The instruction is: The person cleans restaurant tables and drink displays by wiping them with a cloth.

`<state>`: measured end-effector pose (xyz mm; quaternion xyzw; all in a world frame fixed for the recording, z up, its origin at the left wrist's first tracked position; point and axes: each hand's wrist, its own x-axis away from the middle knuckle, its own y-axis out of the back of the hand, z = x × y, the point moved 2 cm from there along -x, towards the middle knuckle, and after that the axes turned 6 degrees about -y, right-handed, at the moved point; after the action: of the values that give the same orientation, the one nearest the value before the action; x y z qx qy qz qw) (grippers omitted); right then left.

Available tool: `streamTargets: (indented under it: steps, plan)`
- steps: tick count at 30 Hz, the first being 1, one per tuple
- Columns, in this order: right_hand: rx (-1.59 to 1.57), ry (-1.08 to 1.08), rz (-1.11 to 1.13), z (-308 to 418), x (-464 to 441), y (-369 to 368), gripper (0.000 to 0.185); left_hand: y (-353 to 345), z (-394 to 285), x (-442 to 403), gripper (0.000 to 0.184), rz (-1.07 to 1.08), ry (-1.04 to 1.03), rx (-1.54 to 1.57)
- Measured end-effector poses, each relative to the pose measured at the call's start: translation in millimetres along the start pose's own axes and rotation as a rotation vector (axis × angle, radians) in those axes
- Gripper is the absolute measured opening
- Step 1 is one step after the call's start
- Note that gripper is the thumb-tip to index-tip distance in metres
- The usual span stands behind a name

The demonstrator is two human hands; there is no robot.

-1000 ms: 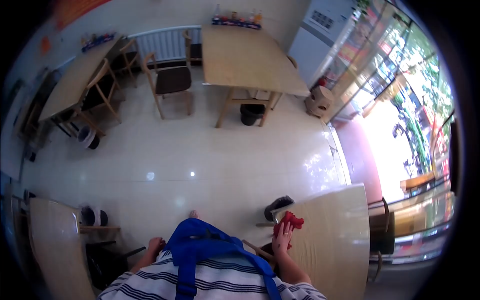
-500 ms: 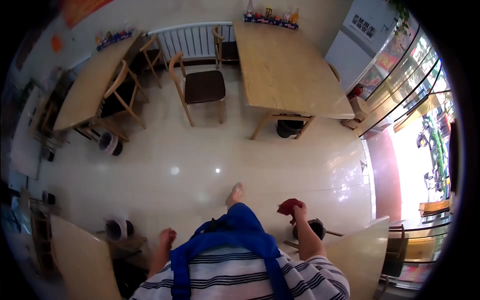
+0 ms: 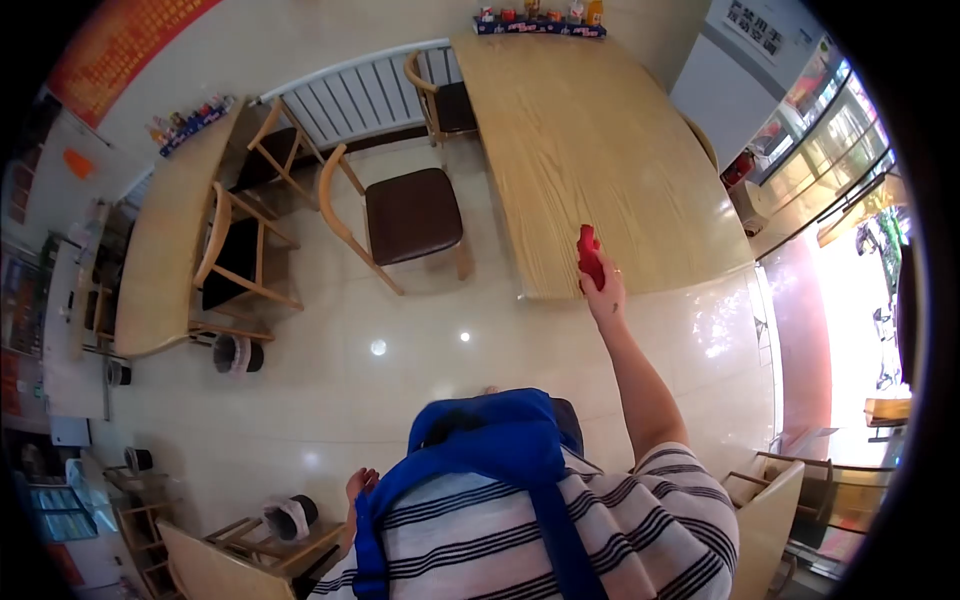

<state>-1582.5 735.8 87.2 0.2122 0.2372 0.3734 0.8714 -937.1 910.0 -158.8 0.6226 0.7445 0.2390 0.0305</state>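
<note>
My right hand (image 3: 604, 296) is stretched forward, closed around a folded red cloth (image 3: 590, 256). Both are over the near edge of a long wooden table (image 3: 590, 150); whether the cloth touches the tabletop I cannot tell. Low beside my body, my left hand (image 3: 363, 484) hangs with its fingers loosely apart and holds nothing that I can see. A blue apron (image 3: 490, 440) covers my front.
A brown-seated chair (image 3: 413, 215) stands left of the table. Bottles and jars fill a blue tray (image 3: 540, 28) at its far end. Another wooden table (image 3: 165, 260) with chairs is at left. A lined bin (image 3: 238, 354) and another bin (image 3: 292, 517) stand on the floor.
I have come closer to the long table. My right hand has moved forward and up with the cloth, from above the floor to above the table edge. My left hand stays low.
</note>
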Motion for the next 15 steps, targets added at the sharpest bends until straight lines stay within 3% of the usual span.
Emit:
streamTargets:
  steps: [2, 3, 4, 5, 7, 8, 10, 12, 13, 14, 15]
  plan:
    - [0.069, 0.044, 0.036, -12, -17, -27, 0.045, -17, -33, -37, 0.028, 0.213, 0.029, -0.321]
    - [0.129, 0.087, 0.067, -22, -20, -44, 0.048, -26, -110, -45, 0.023, 0.332, -0.395, -0.62]
    - [0.137, 0.084, 0.08, -42, -19, -65, 0.048, -40, -114, -67, 0.023, 0.337, -0.38, -0.617]
    - [0.284, 0.054, 0.177, -70, -11, -91, 0.051, -49, -104, -89, 0.02, 0.217, -0.04, -0.134]
    - [0.506, 0.031, 0.253, -80, -1, -113, 0.057, -64, -118, -137, 0.019, 0.055, 0.383, 0.325]
    - [0.578, 0.037, 0.226, -64, -2, -118, 0.059, -71, -138, -174, 0.02, 0.034, 0.461, 0.302]
    - [0.589, 0.019, 0.223, -63, -18, -126, 0.054, -75, -150, -257, 0.028, 0.073, 0.375, 0.133]
    - [0.611, -0.021, 0.235, -48, -52, -135, 0.053, -92, -175, -350, 0.035, -0.046, 0.238, -0.128]
    - [0.635, -0.044, 0.231, -48, -71, -145, 0.053, -95, -159, -414, 0.056, -0.004, 0.084, -0.39]
    - [0.681, -0.073, 0.167, -49, -103, -151, 0.052, -130, -223, -481, 0.074, 0.003, -0.007, -0.355]
    - [0.694, -0.085, 0.112, -49, -131, -165, 0.052, -148, -247, -523, 0.078, -0.031, -0.055, -0.433]
